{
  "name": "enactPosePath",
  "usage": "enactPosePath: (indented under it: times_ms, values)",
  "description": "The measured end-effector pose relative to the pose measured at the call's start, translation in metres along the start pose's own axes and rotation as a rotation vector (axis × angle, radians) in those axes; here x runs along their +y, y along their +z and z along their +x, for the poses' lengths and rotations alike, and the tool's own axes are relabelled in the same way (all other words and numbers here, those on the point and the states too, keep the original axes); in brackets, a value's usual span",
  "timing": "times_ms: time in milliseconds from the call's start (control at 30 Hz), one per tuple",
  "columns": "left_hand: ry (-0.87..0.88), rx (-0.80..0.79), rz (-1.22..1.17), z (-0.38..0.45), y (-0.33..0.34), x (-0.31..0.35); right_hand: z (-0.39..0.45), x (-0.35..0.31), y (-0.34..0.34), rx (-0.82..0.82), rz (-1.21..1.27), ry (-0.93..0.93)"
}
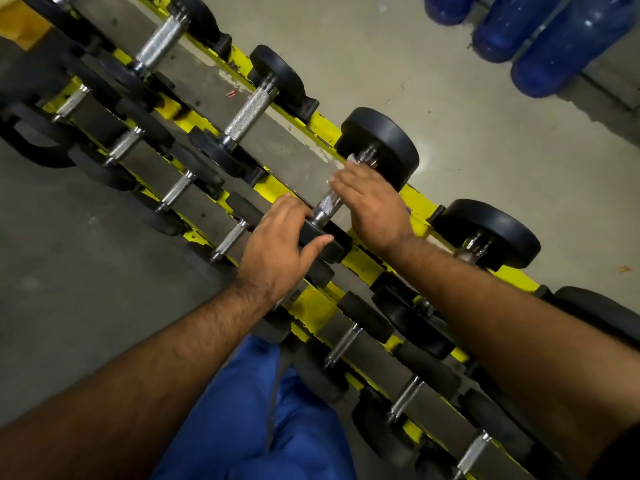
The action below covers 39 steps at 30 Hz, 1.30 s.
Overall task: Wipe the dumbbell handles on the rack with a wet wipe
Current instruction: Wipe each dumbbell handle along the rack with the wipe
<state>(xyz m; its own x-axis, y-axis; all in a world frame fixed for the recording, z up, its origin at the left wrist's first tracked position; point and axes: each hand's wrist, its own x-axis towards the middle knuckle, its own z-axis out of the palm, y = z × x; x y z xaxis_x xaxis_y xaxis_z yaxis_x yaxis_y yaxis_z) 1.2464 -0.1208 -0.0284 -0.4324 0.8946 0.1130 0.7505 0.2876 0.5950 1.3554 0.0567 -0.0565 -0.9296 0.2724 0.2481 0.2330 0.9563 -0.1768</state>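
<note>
at the centre of the frame the right hand [372,206] lies over the knurled chrome dumbbell handle [327,204], fingers curled round a white wet wipe [353,161] pressed to the bar near the round black rubber weight head [381,145]. the left hand [277,247] holds the near black weight end [318,239], thumb along its side. the dumbbell rests on the yellow steel rack [360,261], which runs from upper left to lower right. blue plastic water jugs [568,43] stand at upper right.
</note>
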Motion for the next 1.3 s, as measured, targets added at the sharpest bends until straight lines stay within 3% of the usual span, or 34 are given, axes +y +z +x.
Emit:
enactPosePath:
  times_ms: [67, 200, 333, 433, 567, 700, 800, 933, 1033, 1167, 1300]
  values:
    - [-0.003, -0.003, 0.001, -0.001, 0.0, 0.002, -0.001, 0.003, -0.005, -0.046, -0.013, -0.057]
    - [-0.002, -0.024, 0.038, -0.001, 0.002, 0.002, 0.016, -0.008, -0.018, -0.143, -0.105, 0.129]
    - [-0.072, -0.1, 0.098, -0.001, 0.003, 0.005, 0.014, -0.017, -0.024, -0.254, -0.115, 0.056]
    - [-0.056, -0.153, 0.081, 0.004, -0.007, 0.004, 0.025, -0.015, -0.034, -0.307, -0.14, 0.223]
    - [-0.093, -0.287, -0.125, 0.021, -0.03, -0.012, 0.022, -0.025, -0.038, -0.44, -0.202, 0.09]
    - [-0.038, -0.445, -0.284, 0.038, -0.042, -0.035, 0.031, -0.022, -0.046, -0.464, -0.29, 0.189]
    - [-0.058, -0.474, -0.286, 0.045, -0.044, -0.044, 0.038, -0.031, -0.046, -0.545, -0.309, 0.105]
    - [-0.09, -0.526, -0.285, 0.047, -0.043, -0.044, 0.054, -0.027, -0.05, -0.605, -0.375, 0.172]
    - [-0.089, -0.532, -0.239, 0.043, -0.044, -0.035, 0.056, -0.036, -0.048, -0.657, -0.349, 0.102]
    - [-0.094, -0.521, -0.208, 0.039, -0.045, -0.028, 0.055, -0.025, -0.054, -0.601, -0.328, 0.2]
    - [-0.084, -0.516, -0.177, 0.037, -0.046, -0.026, 0.047, -0.045, -0.049, -0.696, -0.235, 0.043]
